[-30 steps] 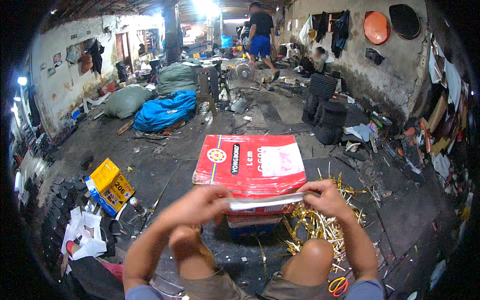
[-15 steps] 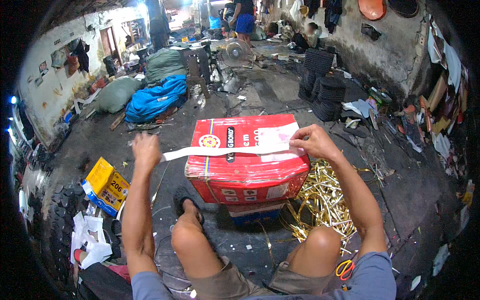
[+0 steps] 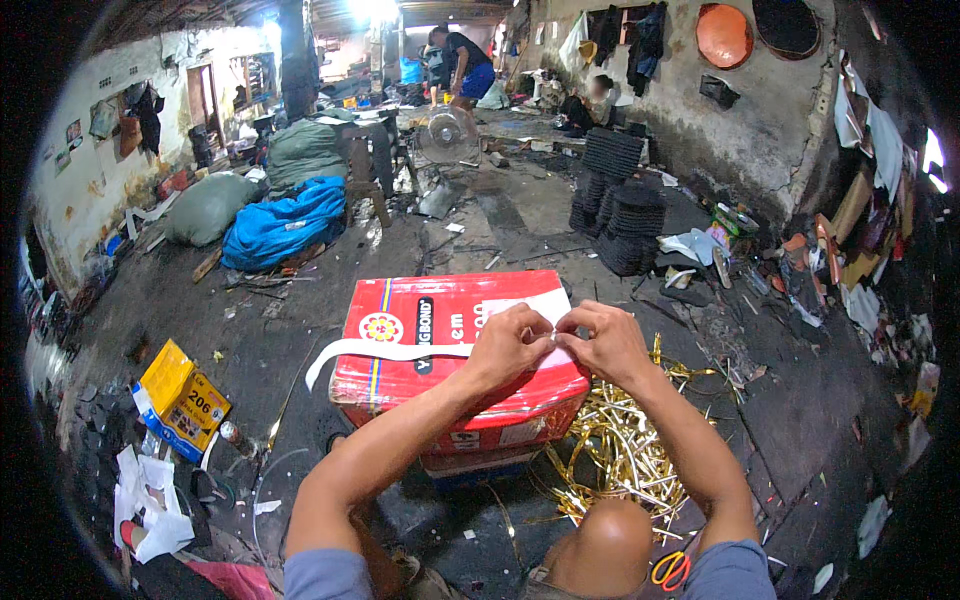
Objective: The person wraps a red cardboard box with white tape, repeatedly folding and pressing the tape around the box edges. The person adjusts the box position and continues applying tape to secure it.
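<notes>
Head camera view: a red cardboard box (image 3: 440, 378) rests on a smaller blue-and-white support (image 3: 480, 468) on a dark, littered floor (image 3: 390, 240), just in front of a seated person. Across the top of the red box lies a long white strip (image 3: 395, 349), its loose left end curling down past the box's left edge. Above the right part of the box's top, the left hand (image 3: 512, 345) and right hand (image 3: 605, 340) meet fingertip to fingertip, both closed in a pinch at the strip's other end. Their fingers hide exactly how that tip is held.

Just right of the red box spreads a tangle of shiny gold strips (image 3: 630, 440); nearer the person on that side lie looped orange-and-yellow handles (image 3: 671, 571). Well to the box's left sits a yellow-and-blue carton (image 3: 185, 400), with white paper (image 3: 168, 530) closer in. Beyond the box, leftward, slump a blue sack (image 3: 285, 228) and a grey-green sack (image 3: 208, 208); beyond it, rightward, rise black stacks (image 3: 605, 200). Farther beyond, a co-worker in blue shorts (image 3: 470, 80) bends near a round fan (image 3: 447, 135).
</notes>
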Available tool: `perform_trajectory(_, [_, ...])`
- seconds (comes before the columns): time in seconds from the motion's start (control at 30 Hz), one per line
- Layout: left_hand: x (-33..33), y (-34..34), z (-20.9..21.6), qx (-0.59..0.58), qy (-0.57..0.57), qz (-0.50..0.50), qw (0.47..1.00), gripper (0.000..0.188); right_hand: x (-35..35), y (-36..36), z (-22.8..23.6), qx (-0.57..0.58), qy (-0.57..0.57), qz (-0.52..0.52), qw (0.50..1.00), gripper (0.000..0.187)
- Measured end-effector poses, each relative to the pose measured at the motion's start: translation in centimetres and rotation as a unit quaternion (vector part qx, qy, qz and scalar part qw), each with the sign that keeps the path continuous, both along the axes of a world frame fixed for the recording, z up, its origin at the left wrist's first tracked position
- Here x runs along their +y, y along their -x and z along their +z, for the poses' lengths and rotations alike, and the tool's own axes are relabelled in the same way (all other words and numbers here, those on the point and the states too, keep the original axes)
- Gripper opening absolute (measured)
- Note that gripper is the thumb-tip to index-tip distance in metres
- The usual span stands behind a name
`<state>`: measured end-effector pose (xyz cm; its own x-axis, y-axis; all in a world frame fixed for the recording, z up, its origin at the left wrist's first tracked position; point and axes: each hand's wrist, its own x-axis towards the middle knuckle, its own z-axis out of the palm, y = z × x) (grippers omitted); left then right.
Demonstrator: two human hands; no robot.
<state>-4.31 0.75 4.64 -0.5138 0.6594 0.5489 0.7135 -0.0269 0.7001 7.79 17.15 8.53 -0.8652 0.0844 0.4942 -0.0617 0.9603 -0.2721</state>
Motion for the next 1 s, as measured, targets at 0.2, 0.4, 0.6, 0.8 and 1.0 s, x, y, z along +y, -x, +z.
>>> perform_trajectory(0.2, [-0.3, -0.1, -0.6, 0.040, 0.003, 0.000, 0.999, 0.015, -0.1, -0.8, 0.0, 0.017, -0.067, 0.033, 0.997, 0.017])
perform_trajectory(0.4, [-0.5, 0.2, -1.3, 0.061, -0.010, -0.012, 0.998, 0.015, -0.1, -0.8, 0.6, -0.012, -0.120, 0.070, 0.990, 0.018])
perform_trajectory(0.6, [-0.8, 0.4, -0.7, -0.024, -0.001, -0.013, 1.000, 0.013, 0.6, -0.3, 1.5, -0.066, -0.033, 0.090, 0.993, 0.023])
perform_trajectory(0.8, [0.2, 0.9, -1.9, -0.025, -0.035, -0.034, 0.999, 0.016, 1.1, -0.3, 0.0, -0.025, 0.097, 0.047, 0.994, 0.022])
perform_trajectory(1.0, [0.1, 1.1, -1.8, -0.034, -0.033, -0.012, 0.999, 0.015, 0.6, 0.4, -2.5, 0.038, 0.184, -0.016, 0.982, 0.017])
